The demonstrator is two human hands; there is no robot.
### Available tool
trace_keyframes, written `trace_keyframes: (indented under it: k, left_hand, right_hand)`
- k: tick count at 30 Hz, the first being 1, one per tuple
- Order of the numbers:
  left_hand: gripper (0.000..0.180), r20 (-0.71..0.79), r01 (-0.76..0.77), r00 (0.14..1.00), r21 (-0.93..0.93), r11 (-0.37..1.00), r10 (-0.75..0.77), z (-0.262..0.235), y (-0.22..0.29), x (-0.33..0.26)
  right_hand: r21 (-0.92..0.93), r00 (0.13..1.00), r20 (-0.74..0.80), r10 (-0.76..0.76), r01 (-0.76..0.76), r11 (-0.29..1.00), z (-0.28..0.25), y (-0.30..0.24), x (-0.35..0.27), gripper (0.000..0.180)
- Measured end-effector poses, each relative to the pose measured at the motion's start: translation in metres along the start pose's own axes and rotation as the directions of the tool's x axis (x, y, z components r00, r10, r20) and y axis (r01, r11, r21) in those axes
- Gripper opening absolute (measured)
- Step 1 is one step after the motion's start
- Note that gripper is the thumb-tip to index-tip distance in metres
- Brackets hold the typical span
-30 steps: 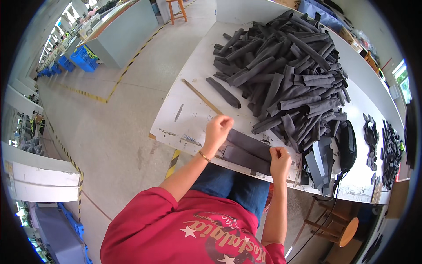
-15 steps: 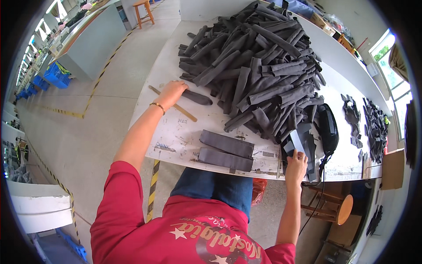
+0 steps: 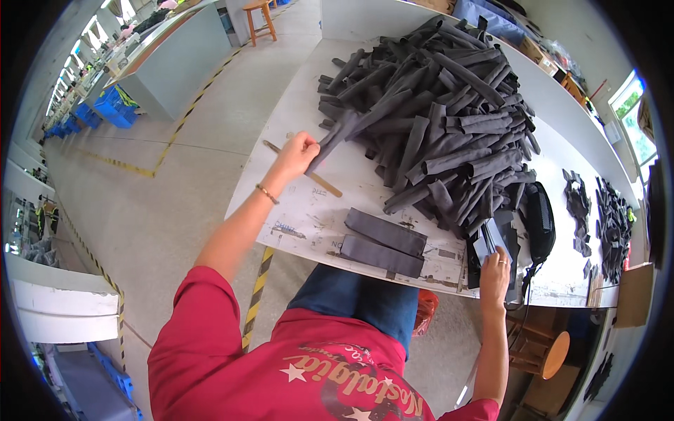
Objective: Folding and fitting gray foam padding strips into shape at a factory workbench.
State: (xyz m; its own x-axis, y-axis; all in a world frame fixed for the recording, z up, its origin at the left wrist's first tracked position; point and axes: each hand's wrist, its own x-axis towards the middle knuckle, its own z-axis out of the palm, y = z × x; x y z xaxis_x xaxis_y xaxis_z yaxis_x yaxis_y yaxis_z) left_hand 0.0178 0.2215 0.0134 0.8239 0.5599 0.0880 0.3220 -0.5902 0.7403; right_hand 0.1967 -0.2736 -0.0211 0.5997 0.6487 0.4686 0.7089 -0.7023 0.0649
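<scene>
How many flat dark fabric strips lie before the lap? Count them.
2: the far fabric strip and the near fabric strip, side by side; more may be hidden beneath.

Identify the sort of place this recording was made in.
Probably a sewing or fabric-goods workshop: a large heap of dark fabric-like pieces on a white worktable, blue crates by a grey bench, and yellow-black tape marking the floor.
</scene>
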Motion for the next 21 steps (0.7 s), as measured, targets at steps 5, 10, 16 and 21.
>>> trace_keyframes:
  k: [5, 10, 16, 21]
  left_hand:
    - [0.025, 0.301, 0.357, 0.933, -0.836, 0.416, -0.197, 0.037, 0.021, -0.047]
    - [0.021, 0.344, 0.34, 0.913, -0.939, -0.059, -0.219, 0.088, 0.018, -0.066]
    - [0.014, 0.454, 0.424, 0.877, -0.885, -0.19, -0.156, 0.093, 0.047, -0.081]
    - [0.016, 0.464, 0.424, 0.872, -0.876, -0.231, -0.159, 0.095, 0.05, -0.089]
  right_hand:
    - [0.357, 0.967, 0.182, 0.181, -0.236, 0.904, -0.043, -0.041, 0.036, 0.011]
    - [0.67, 0.963, 0.266, -0.037, -0.157, 0.726, -0.055, -0.132, 0.044, 0.031]
    - [0.782, 0.992, 0.071, -0.103, 0.009, 0.624, -0.05, -0.174, 0.033, 0.029]
    - [0.84, 0.996, 0.065, 0.054, -0.084, 0.537, -0.063, -0.191, 0.037, 0.04]
